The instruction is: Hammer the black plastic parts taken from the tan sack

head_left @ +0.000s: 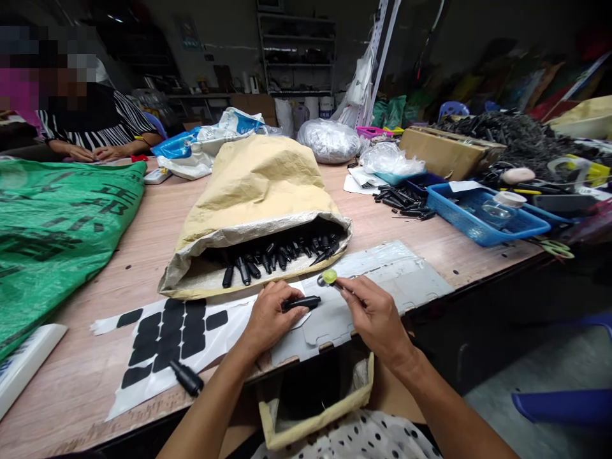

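Observation:
My left hand is closed around a black tapered cylindrical part, lying sideways over the grey board. My right hand pinches a thin stem with a round yellow-green end and a shiny metal-looking bit beside it; its kind I cannot make out. The two held things are a short way apart. Behind my hands lies an open paper sack with many similar black parts at its mouth. To the left is a white sheet of black rounded stickers, with another black part on its edge.
A second open sack is at my lap under the table edge. A green sack covers the left side. Blue trays, loose black pieces and a cardboard box stand right. Another person sits far left.

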Tool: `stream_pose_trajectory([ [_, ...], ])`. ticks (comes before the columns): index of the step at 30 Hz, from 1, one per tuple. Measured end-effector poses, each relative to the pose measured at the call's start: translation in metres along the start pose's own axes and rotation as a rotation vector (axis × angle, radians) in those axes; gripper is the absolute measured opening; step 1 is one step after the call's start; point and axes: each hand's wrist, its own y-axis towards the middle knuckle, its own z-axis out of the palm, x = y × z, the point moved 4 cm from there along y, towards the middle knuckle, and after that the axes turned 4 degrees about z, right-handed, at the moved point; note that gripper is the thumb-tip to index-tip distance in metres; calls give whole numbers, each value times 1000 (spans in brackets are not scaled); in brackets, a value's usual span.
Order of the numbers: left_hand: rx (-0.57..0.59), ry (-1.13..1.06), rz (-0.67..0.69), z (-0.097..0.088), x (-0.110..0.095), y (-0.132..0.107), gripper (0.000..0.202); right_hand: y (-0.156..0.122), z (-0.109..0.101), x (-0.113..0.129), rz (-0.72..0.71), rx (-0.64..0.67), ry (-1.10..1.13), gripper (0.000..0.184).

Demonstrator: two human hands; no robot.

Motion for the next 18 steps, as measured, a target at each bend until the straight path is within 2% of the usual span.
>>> stream_pose_trajectory([
  [4, -25, 15, -5, 0, -2, 0, 14, -6, 11, 16, -16, 64, 38, 30],
  [8, -37, 50, -1, 1, -7, -1, 14, -9, 16, 21, -44, 57, 34, 30],
  [13, -32, 101, -2, 4, -8, -4, 15, -4, 9, 17, -62, -2, -6, 29],
  [18, -16, 96, -2, 5, -8, -5, 15, -1, -2, 8, -8, -43, -54, 28],
])
